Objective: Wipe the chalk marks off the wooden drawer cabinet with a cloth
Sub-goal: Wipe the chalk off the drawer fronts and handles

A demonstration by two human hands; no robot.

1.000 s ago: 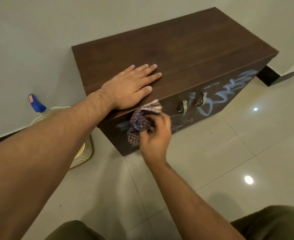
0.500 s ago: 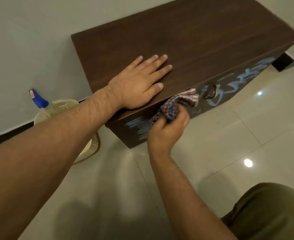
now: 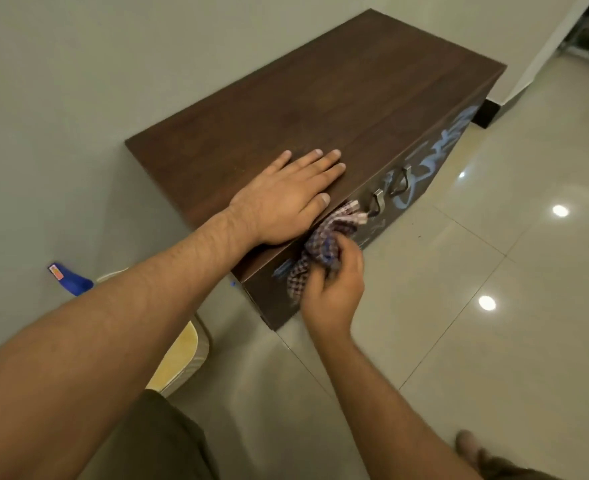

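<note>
While our left hand [image 3: 286, 199] is lying flat and open on the wooden drawer cabinet [image 3: 321, 109], apparently bracing it, our right hand [image 3: 334, 285] is gripping the checked cloth [image 3: 324, 240] and pressing it against the cabinet's front; blue chalk marks [image 3: 435, 143] are showing beyond the handles [image 3: 378, 202].

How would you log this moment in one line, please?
step: wiping | right hand: grips cloth on cabinet front | left hand: flat on cabinet top | chalk marks: present beyond handles

Arms extended, left grip [image 3: 286, 199] flat with straight fingers, right grip [image 3: 334, 285] curled.
</note>
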